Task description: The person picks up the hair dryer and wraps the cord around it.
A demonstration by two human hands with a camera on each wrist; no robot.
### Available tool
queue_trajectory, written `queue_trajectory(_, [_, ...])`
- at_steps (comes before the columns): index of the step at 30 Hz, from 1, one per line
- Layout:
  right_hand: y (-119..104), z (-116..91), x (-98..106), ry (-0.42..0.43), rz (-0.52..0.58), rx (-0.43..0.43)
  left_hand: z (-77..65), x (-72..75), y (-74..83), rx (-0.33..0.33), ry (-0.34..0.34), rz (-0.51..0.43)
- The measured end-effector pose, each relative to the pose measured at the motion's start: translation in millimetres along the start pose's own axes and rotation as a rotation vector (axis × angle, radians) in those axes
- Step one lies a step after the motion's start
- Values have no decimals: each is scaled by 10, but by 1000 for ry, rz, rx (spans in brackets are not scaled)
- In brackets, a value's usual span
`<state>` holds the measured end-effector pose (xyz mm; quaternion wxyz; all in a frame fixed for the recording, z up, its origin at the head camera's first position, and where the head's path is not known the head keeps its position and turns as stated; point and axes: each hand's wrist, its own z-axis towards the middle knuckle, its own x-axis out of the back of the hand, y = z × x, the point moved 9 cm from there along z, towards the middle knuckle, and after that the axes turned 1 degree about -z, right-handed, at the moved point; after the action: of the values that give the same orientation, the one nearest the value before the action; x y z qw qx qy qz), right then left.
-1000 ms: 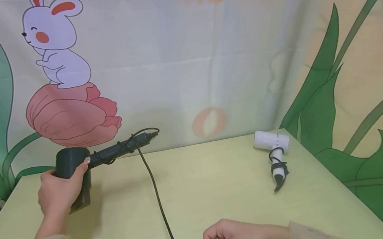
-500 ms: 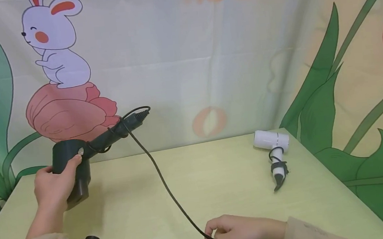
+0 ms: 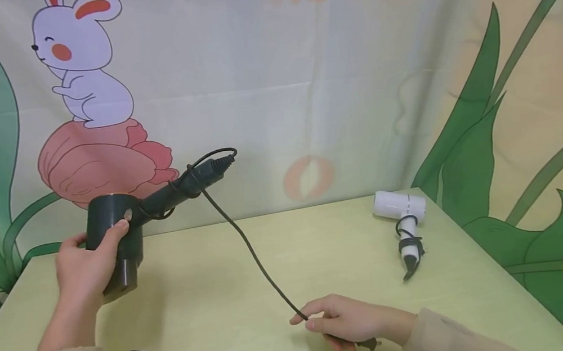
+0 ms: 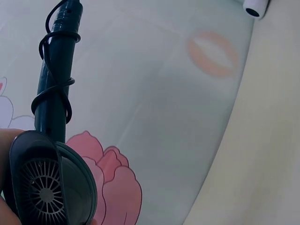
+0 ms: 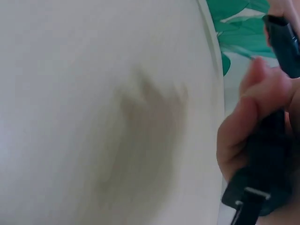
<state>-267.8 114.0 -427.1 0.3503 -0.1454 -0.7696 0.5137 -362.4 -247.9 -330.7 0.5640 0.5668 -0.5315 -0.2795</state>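
My left hand (image 3: 84, 268) grips a dark hair dryer (image 3: 116, 228) by its barrel, above the left part of the table. The dryer's handle slants up to the right, with its black cord (image 3: 247, 241) looped around it. From the handle's end the cord runs down to my right hand (image 3: 348, 319), whose fingers curl around it near the plug (image 3: 368, 344). In the left wrist view, the dryer's round slotted grille (image 4: 46, 194) faces the camera. The right wrist view shows the plug (image 5: 260, 183) beneath my curled fingers, slightly blurred.
A white hair dryer (image 3: 399, 206) with its dark cord wrapped round the handle lies at the table's back right. The pale table (image 3: 213, 312) meets a printed cloth backdrop (image 3: 242, 89) at its rear edge.
My left hand has lifted the dark hair dryer, and its handle tilts more steeply. My right hand has come up into view with the cord and plug in it.
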Motion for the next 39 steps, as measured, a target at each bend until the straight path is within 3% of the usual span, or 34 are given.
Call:
queue_trajectory(8, [169,192,352,187,-109,-79,-137,-111,66,-34,-26,-14])
queue_trajectory(13, [179,223,519,280,-262,-36,-168,-117,59,-32,-17,-13])
queue_trajectory(16, [198,227,584,312,-288,-39,-193,-136,67,-54,-27,10])
queue_trajectory(31, [289,279,1070,474,-371,-178,-470,-435,292,-243,-176,113])
queue_trajectory(39, [205,395,1296,552,-479,-168,-608,-575,302,-310,-263,145])
